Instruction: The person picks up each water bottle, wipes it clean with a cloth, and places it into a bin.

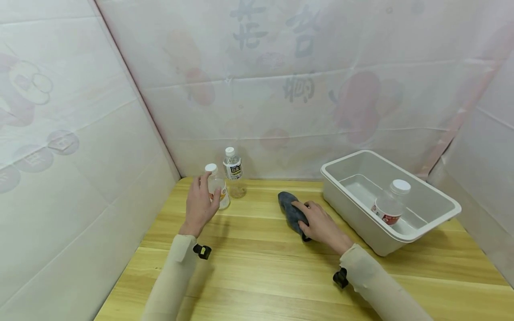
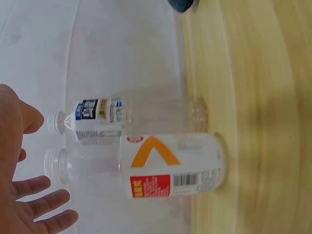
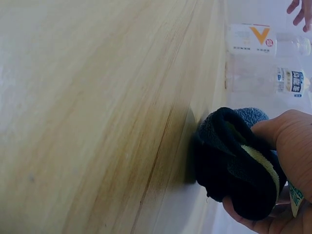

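At the back left of the table, my left hand (image 1: 199,200) is beside a clear wide bottle (image 1: 223,201) with a white cap. In the left wrist view its fingers are spread, apart from that bottle (image 2: 170,165) and its orange-and-red label. Just behind stands a slimmer clear bottle (image 1: 234,171) with a white cap and a dark-and-yellow label. Near the middle, my right hand (image 1: 321,225) grips a bundled dark grey cloth (image 1: 290,208). In the right wrist view, thumb and fingers pinch opposite sides of the fuzzy cloth (image 3: 234,165), and a green-printed tag (image 3: 295,197) shows by the fingers.
A white plastic bin (image 1: 341,191) stands to the right of my right hand. Inside it, a clear bottle (image 1: 391,203) with a white cap leans. The wooden table (image 1: 249,272) meets a pale printed curtain (image 1: 281,116) at the back and sides.
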